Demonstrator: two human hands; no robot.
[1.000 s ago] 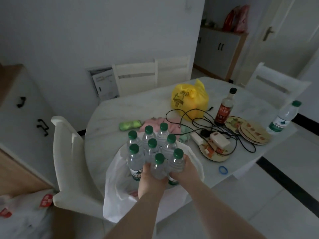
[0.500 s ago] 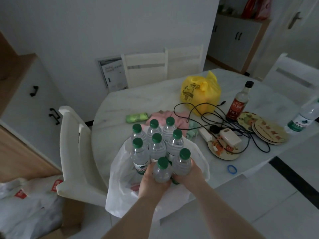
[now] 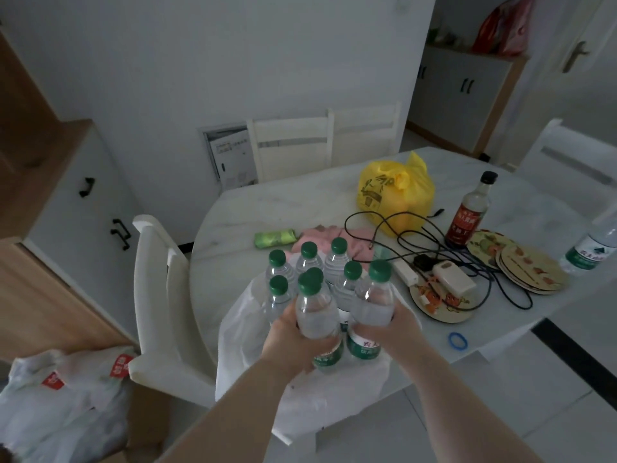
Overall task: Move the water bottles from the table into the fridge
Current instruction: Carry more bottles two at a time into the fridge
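Several clear water bottles with green caps (image 3: 329, 267) stand packed together on a white plastic bag (image 3: 243, 329) at the near edge of the white marble table (image 3: 240, 212). My left hand (image 3: 293, 342) grips one bottle (image 3: 315, 312), raised above the group. My right hand (image 3: 390, 329) grips a second bottle (image 3: 372, 302) beside it, also raised. One more water bottle (image 3: 592, 243) stands alone at the table's far right edge. No fridge is in view.
On the table lie a yellow bag (image 3: 394, 195), a dark sauce bottle (image 3: 469, 212), tangled black cables (image 3: 417, 235), chargers, round plates (image 3: 531, 272), a green pack (image 3: 275, 236). White chairs (image 3: 160, 295) surround the table. A white cabinet (image 3: 66, 202) stands left; bags (image 3: 63, 396) lie on the floor.
Both hands have lifted their two bottles up and toward me, out of the group. The view has shifted slightly left.
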